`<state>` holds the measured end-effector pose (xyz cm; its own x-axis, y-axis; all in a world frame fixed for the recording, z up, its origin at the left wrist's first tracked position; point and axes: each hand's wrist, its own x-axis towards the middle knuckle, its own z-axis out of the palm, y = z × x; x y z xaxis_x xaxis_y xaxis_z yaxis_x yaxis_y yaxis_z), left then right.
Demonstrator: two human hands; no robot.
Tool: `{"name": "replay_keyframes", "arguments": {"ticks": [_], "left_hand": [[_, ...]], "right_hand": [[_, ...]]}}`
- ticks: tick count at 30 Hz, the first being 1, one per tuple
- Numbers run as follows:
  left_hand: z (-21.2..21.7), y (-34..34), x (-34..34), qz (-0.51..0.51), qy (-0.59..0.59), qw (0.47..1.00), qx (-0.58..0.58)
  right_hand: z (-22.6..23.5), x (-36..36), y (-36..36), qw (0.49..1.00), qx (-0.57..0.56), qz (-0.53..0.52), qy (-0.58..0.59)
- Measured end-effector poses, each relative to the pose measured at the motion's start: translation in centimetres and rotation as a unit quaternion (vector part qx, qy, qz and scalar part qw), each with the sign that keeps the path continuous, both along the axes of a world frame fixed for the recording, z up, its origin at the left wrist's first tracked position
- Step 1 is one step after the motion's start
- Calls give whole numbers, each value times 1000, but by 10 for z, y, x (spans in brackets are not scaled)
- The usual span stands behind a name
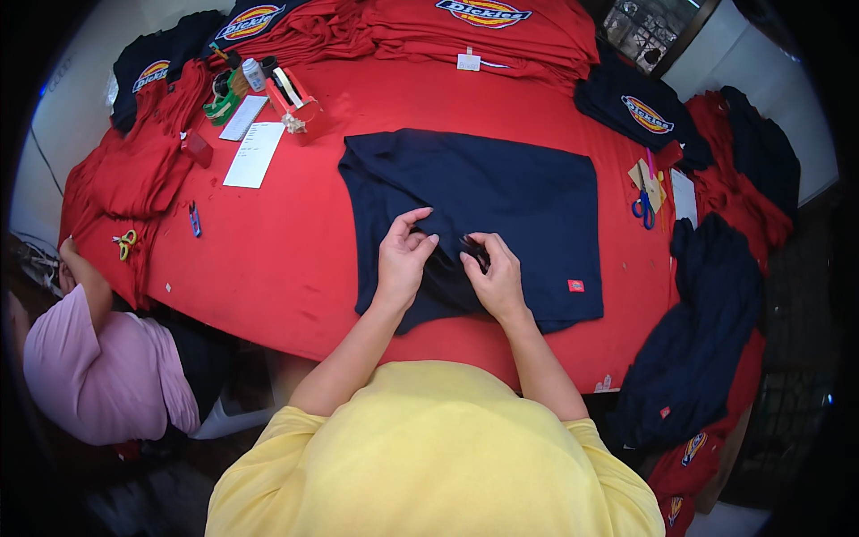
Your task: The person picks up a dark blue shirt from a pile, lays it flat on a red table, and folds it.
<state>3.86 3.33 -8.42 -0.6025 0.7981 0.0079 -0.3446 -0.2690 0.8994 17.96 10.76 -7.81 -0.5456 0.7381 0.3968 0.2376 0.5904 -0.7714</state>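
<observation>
A dark navy garment (528,197) lies spread over the red cloth of the table in front of me, with a small red label (575,285) near its lower right corner. Over its middle, my left hand (407,255) is raised with thumb and forefinger apart, and nothing shows between them. Just to the right, my right hand (494,271) has its fingers curled and closed around something small and dark. What that is I cannot make out, since it blends with the navy fabric. Below the hands the fabric is rumpled.
Red garments (483,45) are stacked along the far edge, and navy ones (698,331) hang at the right. Blue-handled scissors (642,208), blue thread snips (195,219), yellow scissors (125,243) and a tape dispenser (295,103) lie around. At the left sits a person in pink (107,367).
</observation>
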Motion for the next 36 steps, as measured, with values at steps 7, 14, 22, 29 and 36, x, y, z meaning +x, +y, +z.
{"name": "replay_keyframes", "arguments": {"ticks": [7, 14, 22, 29, 36], "left_hand": [[1, 1, 0, -8, -20, 1000, 4], [0, -2, -1, -22, -11, 1000, -1], [0, -1, 2, 2, 3, 1000, -7], [0, -1, 2, -20, 3, 1000, -20], [2, -3, 3, -24, 9, 999, -27]], "right_hand": [[-1, 5, 1, 999, -2, 12, -30], [2, -5, 0, 1000, 9, 17, -21], [8, -5, -1, 1000, -12, 15, -24], [10, -6, -1, 1000, -8, 15, -23], [13, -5, -1, 1000, 1, 11, -28]]}}
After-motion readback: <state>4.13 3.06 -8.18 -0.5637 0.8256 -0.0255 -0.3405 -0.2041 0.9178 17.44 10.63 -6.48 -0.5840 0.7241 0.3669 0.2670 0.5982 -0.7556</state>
